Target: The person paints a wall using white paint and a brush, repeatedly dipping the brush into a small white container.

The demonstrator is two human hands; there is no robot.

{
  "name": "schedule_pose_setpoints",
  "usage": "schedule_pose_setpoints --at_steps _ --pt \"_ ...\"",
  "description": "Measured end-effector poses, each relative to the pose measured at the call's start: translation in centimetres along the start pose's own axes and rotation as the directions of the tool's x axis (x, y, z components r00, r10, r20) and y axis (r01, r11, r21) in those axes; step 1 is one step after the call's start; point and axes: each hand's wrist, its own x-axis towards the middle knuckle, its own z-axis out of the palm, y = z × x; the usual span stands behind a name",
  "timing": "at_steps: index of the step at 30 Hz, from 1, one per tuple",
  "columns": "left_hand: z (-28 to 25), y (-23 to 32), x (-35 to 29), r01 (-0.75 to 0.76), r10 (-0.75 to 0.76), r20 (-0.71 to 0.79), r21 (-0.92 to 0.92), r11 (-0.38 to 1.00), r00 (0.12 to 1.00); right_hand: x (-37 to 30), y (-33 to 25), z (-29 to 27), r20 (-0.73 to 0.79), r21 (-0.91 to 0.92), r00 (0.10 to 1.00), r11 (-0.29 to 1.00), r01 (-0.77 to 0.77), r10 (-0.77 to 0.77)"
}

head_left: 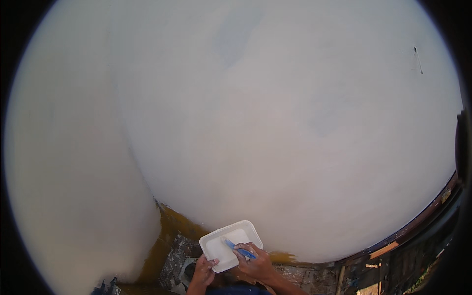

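Note:
At the bottom middle my left hand [203, 270] grips the near left rim of a white rectangular tray [209, 239], its thumb over the edge. White paint [220, 251] lies in the tray. In my right hand [255, 263] is a blue-handled paintbrush [242, 250], its fingers closed round the handle. The brush's pale bristles point into the tray, at the paint; whether they touch it I cannot tell. My right hand is over the tray's near right side.
White-painted walls [275, 147] meet in a corner at the left. A brown-yellow band [177, 221] runs along their foot. Speckled rubble and boards [314, 280] cover the ground below. Planks [383, 250] lie at the lower right. A small dark mark [416, 50] shows high on the right.

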Motion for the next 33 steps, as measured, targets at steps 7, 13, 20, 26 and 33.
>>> schedule_pose_setpoints --at_steps 7,13,20,26,33 --pt "0.4 -0.3 1.1 0.009 -0.010 -0.039 -0.019 1.000 0.999 -0.9 1.7 -0.2 -0.122 0.203 0.958 0.951 -0.232 0.260" --pt "-0.7 -0.7 1.4 -0.002 0.001 -0.019 -0.030 1.000 1.000 0.6 2.9 -3.3 -0.058 0.856 0.586 0.342 -0.387 0.808" --pt "-0.5 -0.2 1.1 0.034 -0.035 -0.018 -0.035 0.999 0.999 -0.3 5.1 -3.6 0.347 0.928 0.470 -0.222 -0.300 0.812" --pt "-1.0 -1.2 1.9 0.034 -0.034 0.016 0.031 0.999 0.999 2.4 3.6 -7.3 0.233 0.964 0.560 -0.110 -0.243 0.795" --pt "-0.2 0.4 1.5 0.049 -0.051 0.028 0.053 0.997 0.998 13.4 -2.3 -21.2 -0.757 0.126 0.639 0.931 0.342 -0.133"
